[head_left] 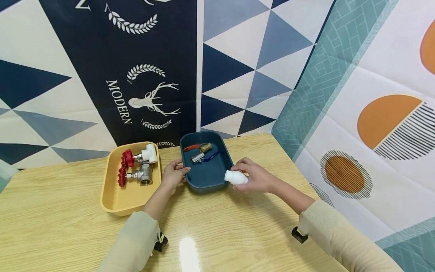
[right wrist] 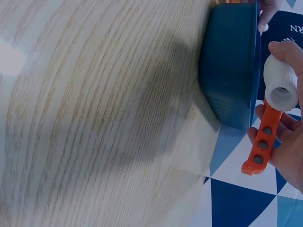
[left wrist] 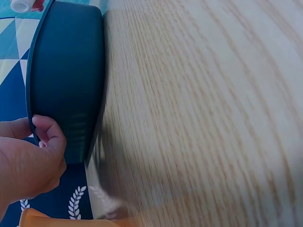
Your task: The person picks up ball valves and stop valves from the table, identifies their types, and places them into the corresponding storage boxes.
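My right hand (head_left: 256,174) fingers curl around a white plastic valve (head_left: 236,177): light, rigid, slick; grip its body. Left hand (head_left: 174,173) pinches the blue tray (head_left: 204,181) rim.

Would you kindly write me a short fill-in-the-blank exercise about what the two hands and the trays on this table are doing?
1. The left hand grips the rim of the ____ tray.
2. The right hand holds a white valve whose lever is ____.
3. The yellow tray holds two valves with ____ handwheels.
4. Both trays rest on a ____ table.

Missing words: blue; orange; red; wooden
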Tool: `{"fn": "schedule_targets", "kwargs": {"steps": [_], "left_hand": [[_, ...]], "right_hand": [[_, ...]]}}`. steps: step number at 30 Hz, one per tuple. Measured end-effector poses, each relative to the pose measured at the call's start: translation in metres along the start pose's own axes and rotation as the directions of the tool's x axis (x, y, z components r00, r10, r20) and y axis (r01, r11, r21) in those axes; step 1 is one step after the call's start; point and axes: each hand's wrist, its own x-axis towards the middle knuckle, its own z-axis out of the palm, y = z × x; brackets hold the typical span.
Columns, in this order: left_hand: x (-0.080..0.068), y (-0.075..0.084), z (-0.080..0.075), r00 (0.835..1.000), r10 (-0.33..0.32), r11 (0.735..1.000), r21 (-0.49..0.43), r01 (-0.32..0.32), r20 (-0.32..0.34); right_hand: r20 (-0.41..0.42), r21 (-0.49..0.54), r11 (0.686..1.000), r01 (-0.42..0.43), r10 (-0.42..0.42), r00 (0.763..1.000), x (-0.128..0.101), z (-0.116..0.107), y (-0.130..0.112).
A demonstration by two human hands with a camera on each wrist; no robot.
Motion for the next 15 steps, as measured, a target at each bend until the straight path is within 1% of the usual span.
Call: {"fn": "schedule_targets", "kwargs": {"steps": [15], "left_hand": [[0.0024, -0.0025, 0.0001, 1.0, 0.006, 1.0, -0.004, -0.006, -0.005]], "right_hand": [[0.015, 0.015, 1.0, 0.005, -0.006, 1.0, 0.0078, 0.0, -0.0077]]}}
